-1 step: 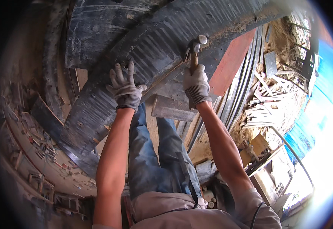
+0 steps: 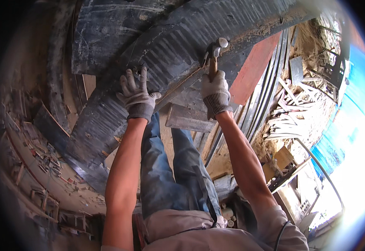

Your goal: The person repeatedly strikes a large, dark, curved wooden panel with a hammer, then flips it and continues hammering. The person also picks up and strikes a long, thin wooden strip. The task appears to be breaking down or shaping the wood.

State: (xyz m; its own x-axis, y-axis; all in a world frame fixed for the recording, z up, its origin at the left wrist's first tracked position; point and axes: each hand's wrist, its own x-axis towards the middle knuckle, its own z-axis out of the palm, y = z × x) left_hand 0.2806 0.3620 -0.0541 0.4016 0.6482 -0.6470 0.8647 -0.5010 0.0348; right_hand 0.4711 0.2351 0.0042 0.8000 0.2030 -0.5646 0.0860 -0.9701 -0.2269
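Note:
A long dark board (image 2: 165,46) with pale stripes across it runs diagonally in front of me. My left hand (image 2: 138,92), in a pale knit glove with a grey cuff, rests on it with the fingers spread. In my right hand (image 2: 214,88), gloved the same way, is a claw hammer (image 2: 213,67), held by its wooden handle. The hammer's metal head lies over the board near its right-hand edge, where sawdust is scattered; whether it touches the board I cannot tell. The lower part of the handle is hidden in my fist.
Another dark panel (image 2: 107,37) lies beyond the striped board. A red panel (image 2: 255,67) and long metal bars (image 2: 264,96) are to the right, beside a heap of wood strips (image 2: 291,117). A short plank (image 2: 188,118) sits before my legs. Wood offcuts (image 2: 53,163) litter the left floor.

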